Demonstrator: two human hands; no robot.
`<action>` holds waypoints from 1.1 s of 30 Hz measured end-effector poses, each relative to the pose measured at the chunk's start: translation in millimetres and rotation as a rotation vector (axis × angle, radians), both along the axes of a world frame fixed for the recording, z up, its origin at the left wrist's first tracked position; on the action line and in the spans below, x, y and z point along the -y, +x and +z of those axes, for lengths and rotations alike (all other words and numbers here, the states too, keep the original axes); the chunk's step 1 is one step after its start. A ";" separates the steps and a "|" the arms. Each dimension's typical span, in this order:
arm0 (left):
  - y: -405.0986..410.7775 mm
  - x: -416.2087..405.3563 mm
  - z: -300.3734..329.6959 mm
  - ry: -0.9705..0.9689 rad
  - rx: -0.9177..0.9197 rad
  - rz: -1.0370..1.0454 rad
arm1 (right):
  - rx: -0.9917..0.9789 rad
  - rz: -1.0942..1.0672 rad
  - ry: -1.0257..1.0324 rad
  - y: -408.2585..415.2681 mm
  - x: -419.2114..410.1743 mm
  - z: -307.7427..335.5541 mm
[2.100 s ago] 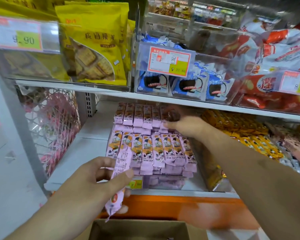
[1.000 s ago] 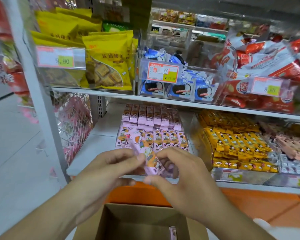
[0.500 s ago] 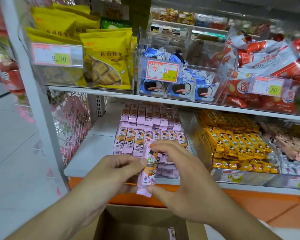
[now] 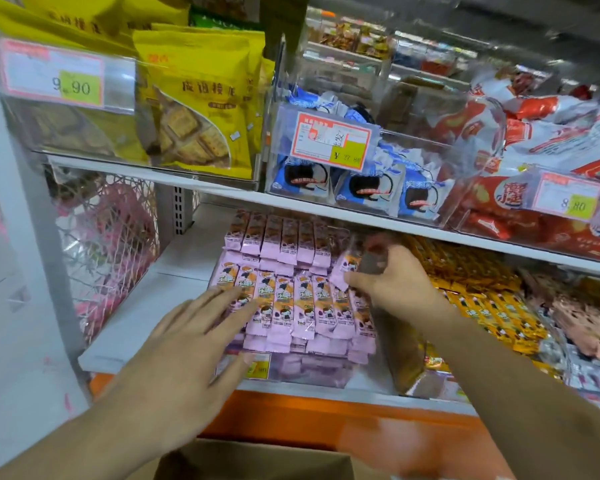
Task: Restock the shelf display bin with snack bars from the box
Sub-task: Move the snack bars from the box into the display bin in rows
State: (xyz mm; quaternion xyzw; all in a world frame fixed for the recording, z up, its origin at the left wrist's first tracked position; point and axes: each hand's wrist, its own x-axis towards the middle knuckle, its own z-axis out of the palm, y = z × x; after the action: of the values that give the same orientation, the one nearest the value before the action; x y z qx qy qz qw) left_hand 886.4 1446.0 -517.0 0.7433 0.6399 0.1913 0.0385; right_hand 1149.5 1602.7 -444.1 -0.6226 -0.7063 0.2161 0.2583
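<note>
White shop shelf (image 4: 174, 282) carried a clear plastic display bin (image 4: 312, 370) of pink-wrapped snack bars (image 4: 293, 306). Left hand (image 4: 187, 341) lay flat, its grip empty; right hand (image 4: 392, 282) pinched one pink bar (image 4: 343, 266) beyond it.

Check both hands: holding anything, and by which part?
Right hand pinches one pink snack bar by its lower end, at the bin's right side. Left hand holds nothing; fingers lie flat over the front row.

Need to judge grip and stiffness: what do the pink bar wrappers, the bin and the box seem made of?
Pink bars: likely glossy plastic film, with crimped ends.
Bin: clear rigid plastic, probably acrylic; the bars show through its front.
Box: matte brown cardboard.
</note>
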 end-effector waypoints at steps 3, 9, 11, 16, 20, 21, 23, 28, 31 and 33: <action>-0.6 -4.7 -8.5 0.004 0.007 0.010 | 0.109 -0.034 -0.088 -8.0 -27.0 -0.2; -4.0 -11.0 -26.5 0.005 -0.017 0.024 | 0.140 -0.052 -0.248 -24.7 -53.3 -3.7; -3.2 -9.7 -25.4 0.019 -0.007 0.027 | 0.052 -0.027 -0.193 -27.4 -58.3 -10.4; -3.5 -5.5 -19.9 0.086 0.017 0.005 | -0.047 0.139 0.009 -14.8 -47.9 -21.8; -6.2 -1.4 -13.2 0.088 0.063 -0.028 | -0.046 0.133 0.157 9.4 -15.2 -23.8; -4.4 0.4 -10.5 0.100 0.068 -0.032 | -0.025 0.159 0.213 18.5 -0.1 -23.3; 2.4 7.0 -0.7 0.117 0.079 -0.042 | -0.027 0.265 0.277 39.7 34.6 -23.6; 33.5 36.5 -3.3 0.042 0.177 -0.194 | 0.013 0.375 0.026 104.5 102.0 -77.8; 53.4 60.7 -43.8 -0.221 0.196 -0.232 | 0.120 0.381 -0.188 139.2 127.4 -156.8; 59.0 69.3 -82.0 -0.379 0.160 -0.262 | 0.151 0.415 -0.297 152.5 138.4 -212.2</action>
State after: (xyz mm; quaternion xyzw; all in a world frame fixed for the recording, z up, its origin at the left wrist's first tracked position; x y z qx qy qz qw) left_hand 945.4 1376.7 -599.0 0.7821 0.5573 0.1194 0.2520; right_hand 1302.0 1464.4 -656.3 -0.5098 -0.7967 0.3188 0.0608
